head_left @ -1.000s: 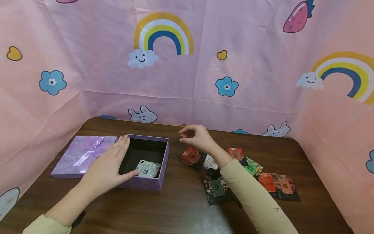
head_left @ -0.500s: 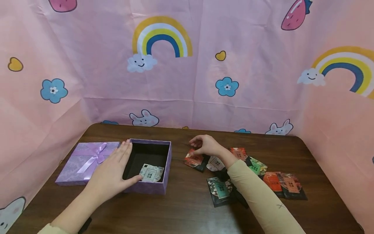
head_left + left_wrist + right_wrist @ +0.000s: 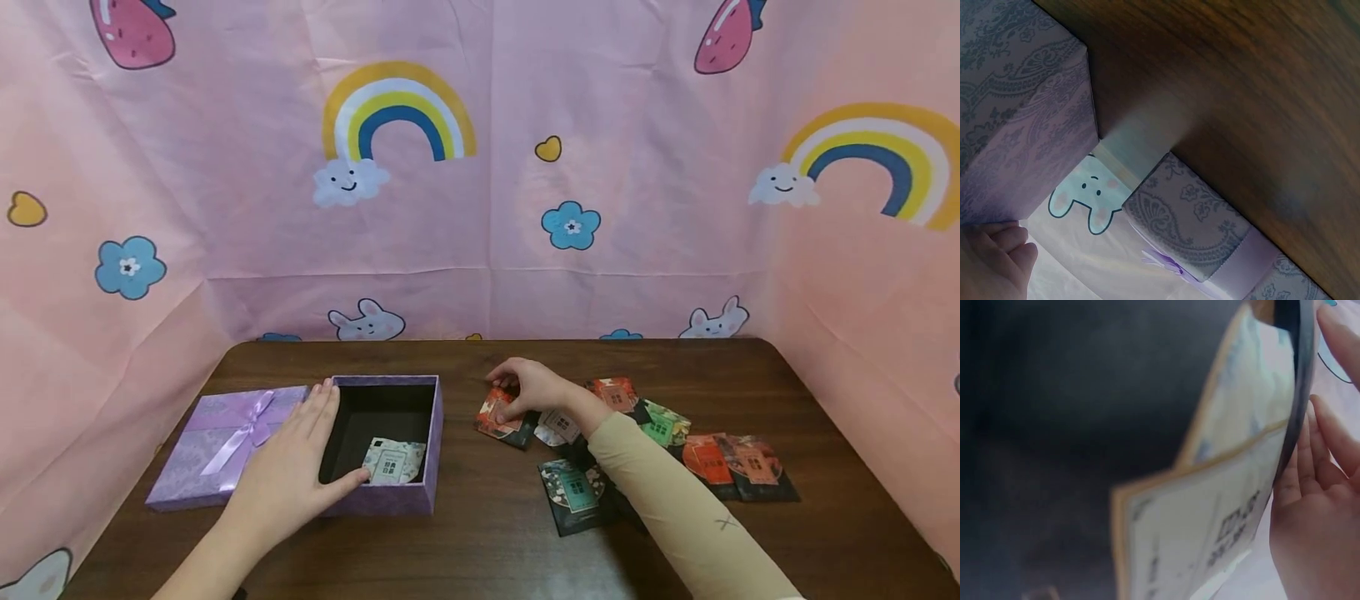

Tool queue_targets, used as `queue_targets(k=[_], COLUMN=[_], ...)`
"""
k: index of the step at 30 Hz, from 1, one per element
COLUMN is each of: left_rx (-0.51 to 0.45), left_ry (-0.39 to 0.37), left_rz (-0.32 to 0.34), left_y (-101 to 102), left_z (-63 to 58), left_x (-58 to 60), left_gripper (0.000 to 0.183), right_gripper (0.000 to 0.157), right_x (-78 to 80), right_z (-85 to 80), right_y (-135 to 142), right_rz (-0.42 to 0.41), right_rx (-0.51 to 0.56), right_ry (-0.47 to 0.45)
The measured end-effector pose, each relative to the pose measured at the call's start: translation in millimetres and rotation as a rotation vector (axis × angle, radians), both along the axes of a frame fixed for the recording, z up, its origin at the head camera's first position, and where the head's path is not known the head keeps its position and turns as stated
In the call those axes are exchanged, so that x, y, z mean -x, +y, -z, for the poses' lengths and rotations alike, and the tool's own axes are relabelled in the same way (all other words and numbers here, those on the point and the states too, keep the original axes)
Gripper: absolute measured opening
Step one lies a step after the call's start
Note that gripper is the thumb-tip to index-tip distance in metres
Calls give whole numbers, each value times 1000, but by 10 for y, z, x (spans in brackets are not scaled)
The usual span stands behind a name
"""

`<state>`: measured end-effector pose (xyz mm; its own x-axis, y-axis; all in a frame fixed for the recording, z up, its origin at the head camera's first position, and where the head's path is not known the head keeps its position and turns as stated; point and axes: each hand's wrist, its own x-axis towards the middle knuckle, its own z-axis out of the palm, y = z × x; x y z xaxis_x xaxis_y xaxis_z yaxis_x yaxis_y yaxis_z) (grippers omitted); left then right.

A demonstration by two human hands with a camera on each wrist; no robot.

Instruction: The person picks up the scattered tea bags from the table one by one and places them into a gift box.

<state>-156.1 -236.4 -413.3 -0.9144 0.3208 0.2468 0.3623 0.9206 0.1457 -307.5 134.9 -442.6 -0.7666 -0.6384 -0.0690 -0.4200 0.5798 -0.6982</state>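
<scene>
My left hand (image 3: pixel 288 462) lies with straight fingers along the left wall of an open purple box (image 3: pixel 393 500), its thumb over the front rim. Inside the box, a pale tea packet (image 3: pixel 393 461) leans near the front right corner. My right hand (image 3: pixel 536 390) is over a red-and-black tea packet (image 3: pixel 491 414), thumb and forefinger spread apart across it. Under that wrist is a white-and-black tea packet (image 3: pixel 557 427), whose pale label (image 3: pixel 1191 531) fills much of the right wrist view. The left wrist view shows the patterned box wall (image 3: pixel 1029 119) beside my curled-looking fingertips (image 3: pixel 1013 240).
Left of the box lies its purple lid (image 3: pixel 202 450) with a ribbon bow. To the right are more packets: a dark green one (image 3: pixel 577 492), a bright green one (image 3: pixel 663 425), and several red ones (image 3: pixel 757 471). A printed cloth (image 3: pixel 517 192) hangs around the dark wooden table (image 3: pixel 480 550).
My right hand has come from above the table, moving right and down onto the red-and-black packet. My left hand stays against the box. The head view has tilted up a little.
</scene>
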Motion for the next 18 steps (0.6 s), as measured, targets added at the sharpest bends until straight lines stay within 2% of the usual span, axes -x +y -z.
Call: queue_targets(k=[8, 18], left_rx=[-10, -3], left_ry=[6, -2], left_rz=[2, -1], left_y=[5, 4], left_z=[32, 0], left_x=[-37, -6], left_gripper=[117, 116], right_gripper=[55, 42], right_x=[-1, 8], right_z=[1, 11], right_y=[-21, -49], right_rz=[-48, 25], right_rx=[-39, -6], right_ry=[25, 4])
